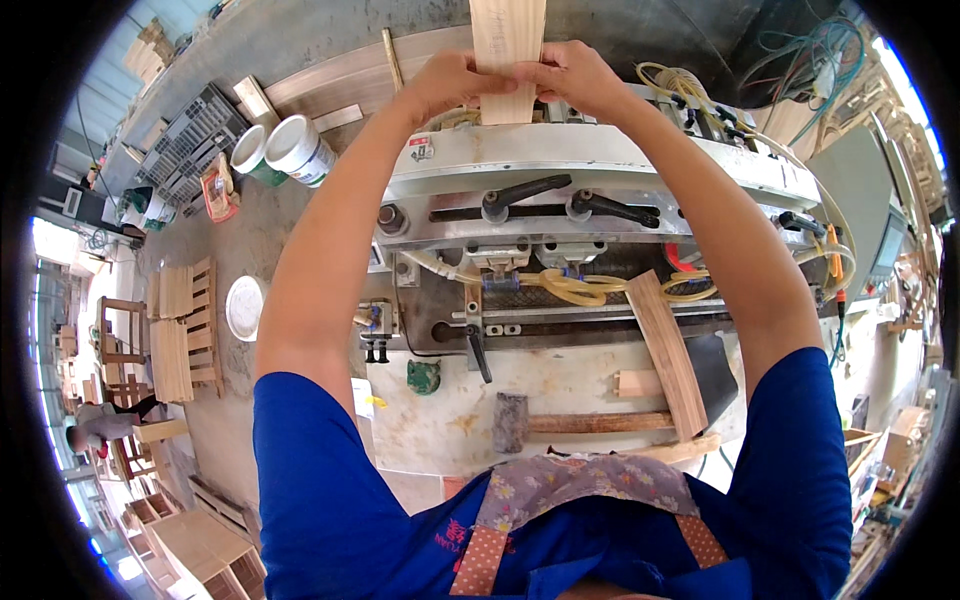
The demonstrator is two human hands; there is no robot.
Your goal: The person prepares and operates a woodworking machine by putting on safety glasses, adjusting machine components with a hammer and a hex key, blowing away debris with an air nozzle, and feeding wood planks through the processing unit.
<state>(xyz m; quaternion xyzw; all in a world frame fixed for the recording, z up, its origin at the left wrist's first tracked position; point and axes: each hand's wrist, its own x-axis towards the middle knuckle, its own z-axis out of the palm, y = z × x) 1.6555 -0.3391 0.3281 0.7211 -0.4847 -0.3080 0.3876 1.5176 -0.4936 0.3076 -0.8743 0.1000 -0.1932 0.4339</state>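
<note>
Both my arms reach forward over a woodworking machine [600,215] to a pale wooden board [508,40] at the top of the view. My left hand [447,82] grips the board's left edge, with the thumb lying on its face. From the right side my right hand [577,78] holds the same board, its thumb nearly meeting the left one. The fingers behind the board are hidden. Just below the board runs the machine's pale metal beam [600,150], and below that are two black clamp levers [535,190].
A mallet [511,423] and a loose wooden strip [668,355] lie near my body. Yellow hoses [580,287] loop across the machine. White buckets [300,150] and stacked slats [172,360] stand on the left. Another person [100,425] is far left. A control screen [888,240] stands right.
</note>
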